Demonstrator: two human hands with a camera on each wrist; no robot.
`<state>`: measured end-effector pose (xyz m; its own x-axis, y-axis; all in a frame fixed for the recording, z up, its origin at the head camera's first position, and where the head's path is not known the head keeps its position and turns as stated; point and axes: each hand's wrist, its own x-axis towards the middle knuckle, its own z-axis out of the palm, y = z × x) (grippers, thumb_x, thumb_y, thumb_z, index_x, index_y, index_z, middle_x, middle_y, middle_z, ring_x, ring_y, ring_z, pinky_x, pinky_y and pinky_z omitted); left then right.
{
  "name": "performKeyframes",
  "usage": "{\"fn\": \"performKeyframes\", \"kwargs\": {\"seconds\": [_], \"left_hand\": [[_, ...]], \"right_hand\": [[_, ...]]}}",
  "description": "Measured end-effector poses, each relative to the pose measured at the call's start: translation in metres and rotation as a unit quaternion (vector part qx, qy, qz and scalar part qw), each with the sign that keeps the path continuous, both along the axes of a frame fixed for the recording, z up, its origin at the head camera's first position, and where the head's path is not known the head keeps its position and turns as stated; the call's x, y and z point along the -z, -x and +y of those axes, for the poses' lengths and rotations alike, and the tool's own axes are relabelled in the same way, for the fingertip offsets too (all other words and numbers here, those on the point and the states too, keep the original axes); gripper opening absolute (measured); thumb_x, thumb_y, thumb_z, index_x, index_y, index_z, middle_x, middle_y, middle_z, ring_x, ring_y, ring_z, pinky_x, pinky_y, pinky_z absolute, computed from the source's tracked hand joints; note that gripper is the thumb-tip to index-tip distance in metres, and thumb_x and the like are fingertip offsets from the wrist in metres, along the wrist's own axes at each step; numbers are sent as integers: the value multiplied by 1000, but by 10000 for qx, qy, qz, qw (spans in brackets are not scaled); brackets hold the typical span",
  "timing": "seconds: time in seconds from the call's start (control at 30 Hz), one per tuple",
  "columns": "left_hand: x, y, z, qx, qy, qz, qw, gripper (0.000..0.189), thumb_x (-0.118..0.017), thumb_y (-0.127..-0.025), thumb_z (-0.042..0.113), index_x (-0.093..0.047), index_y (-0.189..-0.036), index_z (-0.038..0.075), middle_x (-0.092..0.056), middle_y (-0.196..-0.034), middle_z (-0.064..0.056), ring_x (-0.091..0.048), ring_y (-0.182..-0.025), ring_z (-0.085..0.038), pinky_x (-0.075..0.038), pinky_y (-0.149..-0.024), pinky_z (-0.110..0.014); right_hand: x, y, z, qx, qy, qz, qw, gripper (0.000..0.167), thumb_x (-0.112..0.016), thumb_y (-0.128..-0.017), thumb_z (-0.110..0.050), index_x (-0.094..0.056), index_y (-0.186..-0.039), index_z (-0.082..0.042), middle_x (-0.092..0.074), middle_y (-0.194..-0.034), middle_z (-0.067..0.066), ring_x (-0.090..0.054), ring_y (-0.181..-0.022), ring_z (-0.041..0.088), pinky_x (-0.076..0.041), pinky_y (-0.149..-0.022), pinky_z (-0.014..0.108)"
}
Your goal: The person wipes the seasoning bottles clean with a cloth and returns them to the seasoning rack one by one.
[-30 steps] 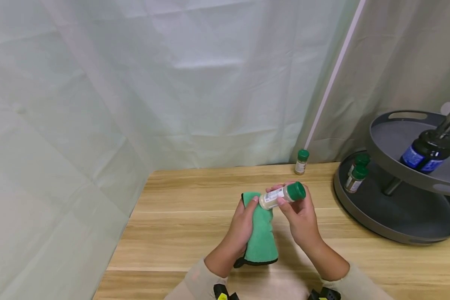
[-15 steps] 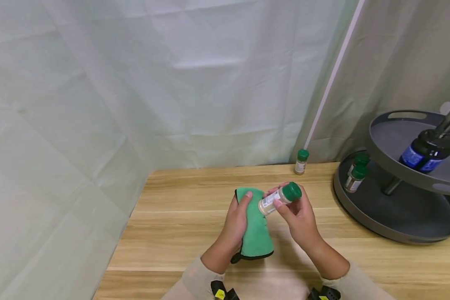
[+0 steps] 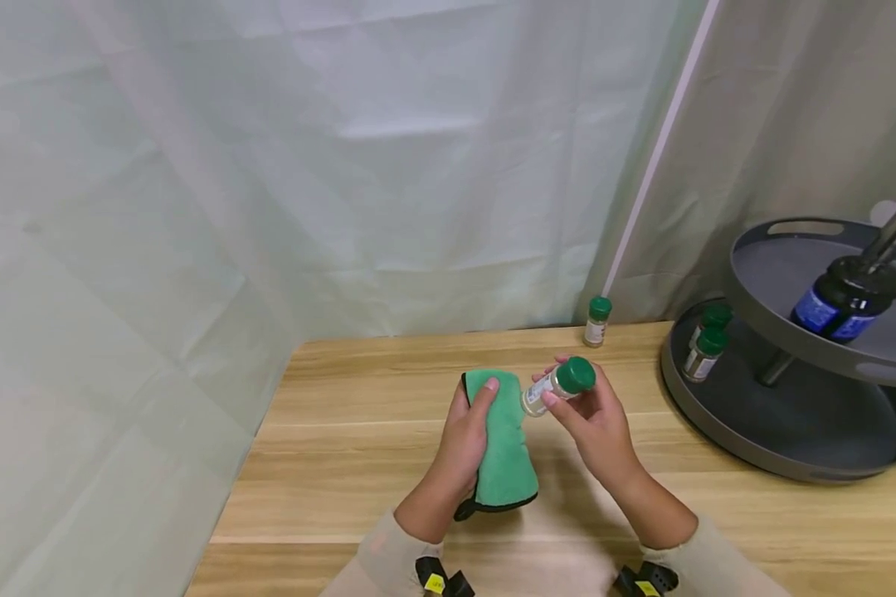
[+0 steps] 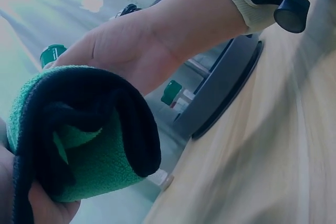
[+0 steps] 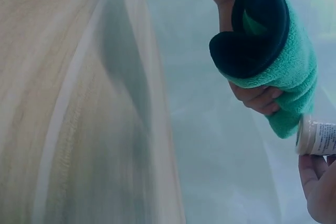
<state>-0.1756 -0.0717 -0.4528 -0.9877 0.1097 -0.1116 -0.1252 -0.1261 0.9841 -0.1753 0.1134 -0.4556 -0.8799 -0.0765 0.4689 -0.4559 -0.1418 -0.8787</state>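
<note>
My left hand (image 3: 466,435) grips a folded green cloth (image 3: 504,456) with black edging, thumb laid along its front. In the left wrist view the cloth (image 4: 100,166) curls into a loose roll. My right hand (image 3: 593,423) holds a spice jar (image 3: 545,391) with a green cap, tilted with the cap up and to the right. The jar's base is right at the cloth's edge. In the right wrist view the jar's bottom (image 5: 310,135) sits just below the cloth (image 5: 299,72), and the left fingers (image 5: 260,98) wrap the cloth.
A similar spice jar (image 3: 596,322) stands at the back edge of the wooden table (image 3: 358,464). To the right is a grey two-tier tray (image 3: 814,448); two green-capped jars (image 3: 703,355) stand on its lower tier, a dark bottle with a blue label (image 3: 840,303) on the upper one.
The left hand and cloth have moved slightly left, away from the jar. The jar has shifted a little left overall. The left thumb has come off the jar's base onto the cloth.
</note>
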Motion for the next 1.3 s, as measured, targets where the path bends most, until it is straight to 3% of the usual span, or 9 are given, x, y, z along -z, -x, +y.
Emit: {"fn": "performKeyframes", "kwargs": {"seconds": [0.33,0.6,0.73,0.97,1.3], "left_hand": [[2,4,-2,-39,-111,133,9998,50,-52,-100,59,-42,-125,17,-55,-94,-4,-62,-78,-18,-57,-70,-34],[7,6,-5,-194,-60,268,9994,45,-53,-100,56,-44,-121,17,-53,-94,-3,-58,-80,-16,-54,-72,-32],[10,6,-6,-214,146,300,9992,46,-53,-100,58,-44,-120,17,-51,-94,-3,-57,-81,-18,-52,-74,-32],[16,10,-8,-133,245,248,9993,48,-52,-99,61,-42,-118,17,-51,-92,-4,-57,-78,-18,-53,-72,-33],[24,16,-9,-302,343,354,9983,44,-53,-100,57,-43,-117,17,-51,-90,-3,-56,-78,-18,-51,-71,-32]], "right_hand": [[-8,7,16,347,-15,-76,9994,62,-64,-93,10,-44,-149,-7,-70,-118,7,-69,-115,15,-55,-95,21],[-6,9,35,739,-182,-263,9968,45,-65,-94,6,-49,-136,3,-71,-120,-5,-68,-111,9,-53,-93,17],[-4,9,45,867,-213,-227,9958,42,-64,-95,5,-50,-134,7,-70,-121,2,-67,-110,9,-52,-94,16],[-2,9,66,1172,-83,-275,9927,38,-62,-95,7,-51,-132,8,-70,-117,0,-66,-114,12,-52,-95,15],[3,9,100,1515,-654,-392,9855,40,-60,-98,1,-51,-138,3,-66,-123,-11,-62,-119,0,-48,-95,9]]}}
